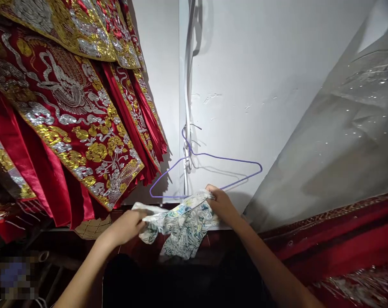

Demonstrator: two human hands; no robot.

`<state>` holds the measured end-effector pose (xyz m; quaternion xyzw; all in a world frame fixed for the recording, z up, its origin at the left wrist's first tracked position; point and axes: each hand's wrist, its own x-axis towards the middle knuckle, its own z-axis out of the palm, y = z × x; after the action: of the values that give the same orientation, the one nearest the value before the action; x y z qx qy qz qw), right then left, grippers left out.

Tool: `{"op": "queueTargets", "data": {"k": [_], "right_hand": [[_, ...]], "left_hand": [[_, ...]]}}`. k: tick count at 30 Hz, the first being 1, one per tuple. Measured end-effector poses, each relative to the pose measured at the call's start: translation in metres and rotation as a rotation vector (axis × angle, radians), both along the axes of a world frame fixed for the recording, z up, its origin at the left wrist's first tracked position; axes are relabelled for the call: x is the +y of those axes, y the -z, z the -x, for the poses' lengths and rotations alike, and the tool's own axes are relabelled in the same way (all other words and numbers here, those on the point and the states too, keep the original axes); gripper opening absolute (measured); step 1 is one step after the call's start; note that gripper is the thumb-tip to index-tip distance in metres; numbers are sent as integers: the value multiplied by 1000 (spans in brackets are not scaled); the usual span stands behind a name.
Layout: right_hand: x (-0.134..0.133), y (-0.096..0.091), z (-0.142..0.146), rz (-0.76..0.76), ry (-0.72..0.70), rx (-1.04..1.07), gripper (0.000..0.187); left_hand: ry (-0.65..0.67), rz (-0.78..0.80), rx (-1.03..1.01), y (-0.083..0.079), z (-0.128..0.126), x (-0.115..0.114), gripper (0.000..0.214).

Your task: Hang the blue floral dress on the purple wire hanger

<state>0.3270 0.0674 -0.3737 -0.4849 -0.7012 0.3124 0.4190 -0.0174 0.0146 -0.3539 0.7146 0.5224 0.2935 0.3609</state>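
A white garment with a blue, green and yellow floral print (184, 231) is stretched between my hands. My left hand (128, 226) is closed on its left end, fingers partly hidden by the fabric. At the upper right corner, my right hand (221, 204) pinches the cloth just under the hanger's lower bar. Behind the garment is a purple hanger (228, 158), its hook up near a white strap or cable on the wall. Part of the lower bar is covered by the cloth and my right hand; whether the cloth is around the bar, I cannot tell.
Red costumes with gold and silver embroidery (68, 98) hang at the left. A translucent plastic sheet (338, 141) covers the right side, above red fringed cloth (329, 248). A white wall (255, 64) stands ahead. A woven item (93, 226) lies low at the left.
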Motion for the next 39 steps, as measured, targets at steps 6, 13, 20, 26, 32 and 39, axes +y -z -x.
{"op": "queueTargets", "data": {"k": [6, 13, 20, 26, 32, 39], "right_hand": [[-11, 2, -3, -77, 58, 51, 11], [-46, -16, 36, -38, 38, 78, 9], [-51, -55, -9, -137, 416, 53, 71], [-41, -65, -49, -132, 504, -34, 94], [-17, -81, -73, -74, 451, -200, 33], [-10, -88, -91, 186, 113, 245, 32]], "left_hand": [[-39, -442, 23, -33, -20, 24, 11], [12, -555, 60, -60, -56, 45, 37], [-40, -669, 247, -63, -32, 68, 36], [-33, -657, 297, -64, -35, 61, 31], [-139, -667, 333, -64, -32, 67, 29], [-353, -589, 148, -66, -30, 64, 26]]}}
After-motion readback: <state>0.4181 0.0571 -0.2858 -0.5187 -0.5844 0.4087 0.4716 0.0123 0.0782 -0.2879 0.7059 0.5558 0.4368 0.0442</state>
